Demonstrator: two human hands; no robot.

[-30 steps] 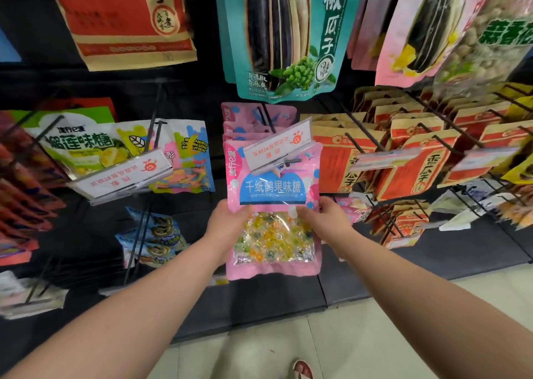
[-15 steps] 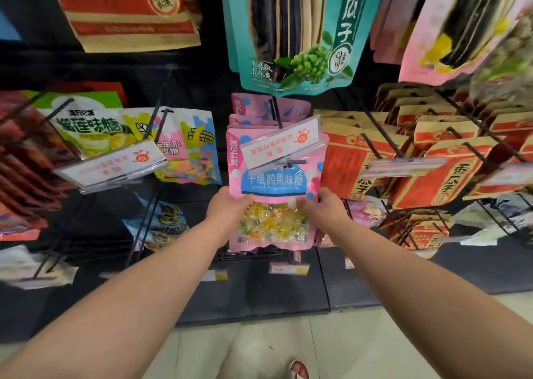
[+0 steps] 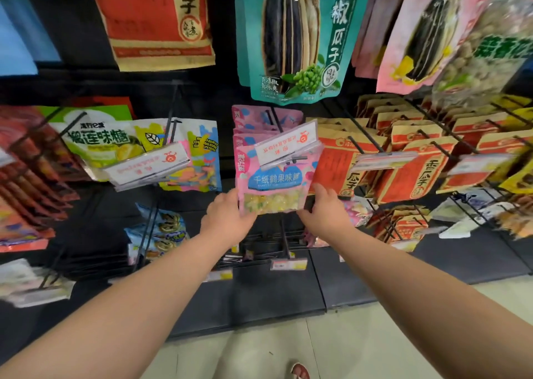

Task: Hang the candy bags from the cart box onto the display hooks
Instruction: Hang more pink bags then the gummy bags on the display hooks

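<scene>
A pink candy bag with a blue label and a clear window of yellow sweets hangs at the front of a display hook, under a white price tag. Several matching pink bags sit behind it on the same hook. My left hand grips the bag's lower left edge. My right hand grips its lower right edge. The cart box is out of view.
Green durian candy bags and colourful gummy bags hang to the left. Red seed packets fill hooks to the right. A teal sunflower seed bag hangs above. Bare black hooks jut out below. A dark shelf base meets the pale floor.
Both hands have pushed the pink bag up and back along the hook, so it sits higher and farther from me, its bottom part now tucked between my hands.
</scene>
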